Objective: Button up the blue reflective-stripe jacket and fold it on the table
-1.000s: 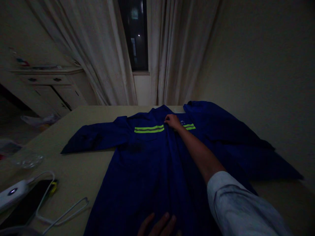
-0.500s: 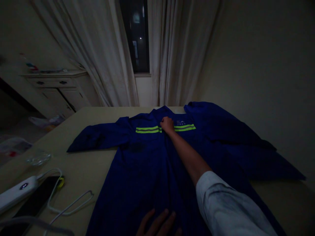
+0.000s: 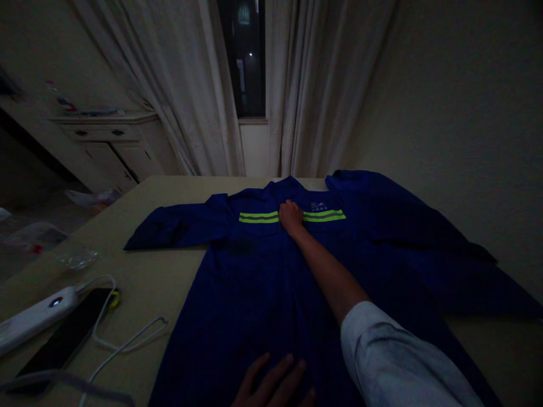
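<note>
Navy-blue work jacket (image 3: pixel 254 294) is lying spread on a beige table (image 3: pixel 127 271), collar away from us, with its sleeves stretching out to either side. Yellow-green reflective strips (image 3: pixel 258 217) are running across its chest, and our right hand (image 3: pixel 291 217) is pressing on the front just below the collar, between those strips. Its fingers (image 3: pixel 286 208) are drawn close together, and we cannot tell whether they are pinching the cloth or only resting on it. Our left hand (image 3: pixel 274 384) is lying on the lower front with its fingers spread wide, cut off by the bottom edge of the view, and the jacket's lower end is running out of view there too. A white shirt sleeve (image 3: pixel 403 362) is covering part of the jacket, and the dim light is hiding the folds on the right. Compared with half a second ago, the strip to the right of our right hand is showing longer and the one to its left shorter. Left of the jacket, a white power strip (image 3: pixel 38 319) and a white cable (image 3: pixel 127 339) are lying by a black phone (image 3: pixel 63 339), with a small clear glass object (image 3: pixel 78 259) beyond them. Pale curtains (image 3: pixel 178 85) are hanging around a dark window (image 3: pixel 244 56), and a cream cabinet (image 3: pixel 106 147) is standing to the left.
</note>
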{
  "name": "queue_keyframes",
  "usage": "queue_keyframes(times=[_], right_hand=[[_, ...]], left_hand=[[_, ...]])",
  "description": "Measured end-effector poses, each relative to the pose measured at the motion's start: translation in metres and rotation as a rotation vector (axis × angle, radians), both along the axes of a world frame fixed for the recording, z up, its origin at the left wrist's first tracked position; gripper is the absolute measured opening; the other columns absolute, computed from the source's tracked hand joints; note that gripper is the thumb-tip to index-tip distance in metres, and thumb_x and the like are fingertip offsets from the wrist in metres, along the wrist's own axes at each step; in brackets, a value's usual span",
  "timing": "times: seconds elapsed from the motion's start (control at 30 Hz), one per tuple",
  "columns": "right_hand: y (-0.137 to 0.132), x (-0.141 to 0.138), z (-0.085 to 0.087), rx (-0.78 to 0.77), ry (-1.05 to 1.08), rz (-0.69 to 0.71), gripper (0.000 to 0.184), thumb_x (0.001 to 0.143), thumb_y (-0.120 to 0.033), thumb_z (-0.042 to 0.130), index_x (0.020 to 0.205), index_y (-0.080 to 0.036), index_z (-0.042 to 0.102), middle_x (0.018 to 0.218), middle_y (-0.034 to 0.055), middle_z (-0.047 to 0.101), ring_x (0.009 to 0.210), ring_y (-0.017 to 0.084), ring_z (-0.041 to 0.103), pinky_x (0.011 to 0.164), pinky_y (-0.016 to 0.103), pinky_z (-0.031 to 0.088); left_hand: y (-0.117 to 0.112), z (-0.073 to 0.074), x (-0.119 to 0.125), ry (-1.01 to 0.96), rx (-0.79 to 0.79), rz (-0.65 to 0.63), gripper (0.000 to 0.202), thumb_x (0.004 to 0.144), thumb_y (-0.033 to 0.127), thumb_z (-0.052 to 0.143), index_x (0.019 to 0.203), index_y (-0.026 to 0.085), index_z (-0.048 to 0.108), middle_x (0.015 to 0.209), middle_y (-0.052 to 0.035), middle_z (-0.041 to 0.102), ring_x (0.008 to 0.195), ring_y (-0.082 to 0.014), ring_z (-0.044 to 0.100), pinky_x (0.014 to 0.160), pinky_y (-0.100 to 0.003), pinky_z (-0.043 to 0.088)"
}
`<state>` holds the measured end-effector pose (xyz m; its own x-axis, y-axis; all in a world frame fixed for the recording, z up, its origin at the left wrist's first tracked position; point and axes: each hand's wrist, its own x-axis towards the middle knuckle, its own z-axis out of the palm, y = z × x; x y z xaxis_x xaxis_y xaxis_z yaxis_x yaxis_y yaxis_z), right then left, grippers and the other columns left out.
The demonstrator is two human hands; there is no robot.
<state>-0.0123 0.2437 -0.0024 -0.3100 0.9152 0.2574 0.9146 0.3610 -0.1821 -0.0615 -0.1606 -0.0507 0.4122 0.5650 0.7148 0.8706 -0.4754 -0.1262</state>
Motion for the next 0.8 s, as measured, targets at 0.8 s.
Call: queue_keyframes(times=[0.8], right_hand=[[-0.074,0.034,0.036,-0.017,0.251,0.166,0.050,0.105,-0.026,0.047,0.152,-0.011,0.051,0.142,0.0167,0.058,0.123,0.026,0.058,0.105,0.036,0.045]], left_hand=[[-0.020,0.065,-0.025,-0.092,-0.705,-0.216,0.051,0.105,0.029,0.052,0.156,0.026,0.049,0.161,-0.0061,0.052,0.147,-0.0234,0.049,0.122,-0.051,0.038]])
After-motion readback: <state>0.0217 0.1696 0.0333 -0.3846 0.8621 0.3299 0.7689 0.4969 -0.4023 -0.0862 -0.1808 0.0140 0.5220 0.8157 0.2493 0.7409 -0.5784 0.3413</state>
